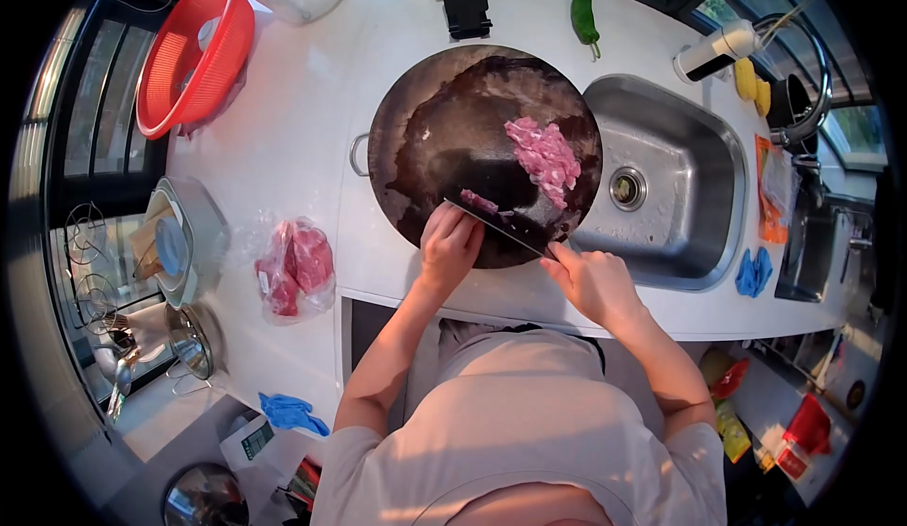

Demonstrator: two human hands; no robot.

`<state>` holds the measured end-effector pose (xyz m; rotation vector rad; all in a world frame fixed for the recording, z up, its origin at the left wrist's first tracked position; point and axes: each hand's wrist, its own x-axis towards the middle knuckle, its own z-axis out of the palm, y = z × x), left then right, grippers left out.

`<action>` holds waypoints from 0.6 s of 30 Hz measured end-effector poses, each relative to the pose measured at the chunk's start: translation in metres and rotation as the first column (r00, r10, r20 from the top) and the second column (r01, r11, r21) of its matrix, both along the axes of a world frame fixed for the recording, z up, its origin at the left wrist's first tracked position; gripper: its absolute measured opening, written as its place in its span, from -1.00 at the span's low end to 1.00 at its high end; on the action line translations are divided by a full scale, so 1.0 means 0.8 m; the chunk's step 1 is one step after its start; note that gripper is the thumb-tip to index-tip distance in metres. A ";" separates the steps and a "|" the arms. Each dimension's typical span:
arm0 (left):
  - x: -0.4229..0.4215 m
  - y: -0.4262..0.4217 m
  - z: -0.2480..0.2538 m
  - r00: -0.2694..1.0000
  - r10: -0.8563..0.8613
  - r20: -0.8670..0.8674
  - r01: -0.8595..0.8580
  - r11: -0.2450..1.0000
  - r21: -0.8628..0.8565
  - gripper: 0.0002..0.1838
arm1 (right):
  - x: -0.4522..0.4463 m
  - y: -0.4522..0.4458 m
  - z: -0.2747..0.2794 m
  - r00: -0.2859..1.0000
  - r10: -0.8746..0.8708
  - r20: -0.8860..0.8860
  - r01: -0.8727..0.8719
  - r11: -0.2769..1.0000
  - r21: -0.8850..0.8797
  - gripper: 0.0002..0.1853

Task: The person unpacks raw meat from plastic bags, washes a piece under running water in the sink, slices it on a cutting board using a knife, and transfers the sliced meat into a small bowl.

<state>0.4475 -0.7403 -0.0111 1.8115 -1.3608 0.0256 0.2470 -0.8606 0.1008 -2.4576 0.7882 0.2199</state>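
A round dark cutting board (416, 120) with a metal ring handle lies on the white counter. On its right part is a pile of sliced raw pink meat (546, 159). My right hand (595, 285) is closed around the handle of a kitchen knife (503, 227), whose blade slants across the near part of the board. My left hand (450, 247) rests at the board's near edge, its curled fingers against the blade's tip end; whatever lies under them is hidden. Just beyond the blade lie a few small meat slices (479, 202).
Right of the board is a steel sink (699, 148). A plastic bag of raw meat (296, 269) lies to the left, below a red colander (198, 58). A green pepper (585, 17) and black phone stand (465, 6) are at the back. Blue gloves (754, 273) lie near the sink.
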 end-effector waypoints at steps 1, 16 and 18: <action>0.000 -0.002 0.003 1.000 -0.003 0.014 0.003 1.000 0.005 -0.77 | 0.003 0.000 0.001 1.000 -0.001 0.012 0.001 1.000 0.002 -0.65; 0.003 -0.012 0.011 0.998 0.028 -0.063 -0.025 0.999 0.043 -0.81 | 0.027 -0.012 -0.028 0.993 -0.014 0.114 0.006 0.998 0.063 -0.68; 0.004 -0.011 0.011 0.998 0.037 -0.057 -0.035 0.999 0.029 -0.82 | 0.010 -0.012 -0.017 0.998 -0.024 0.050 0.021 0.999 0.049 -0.67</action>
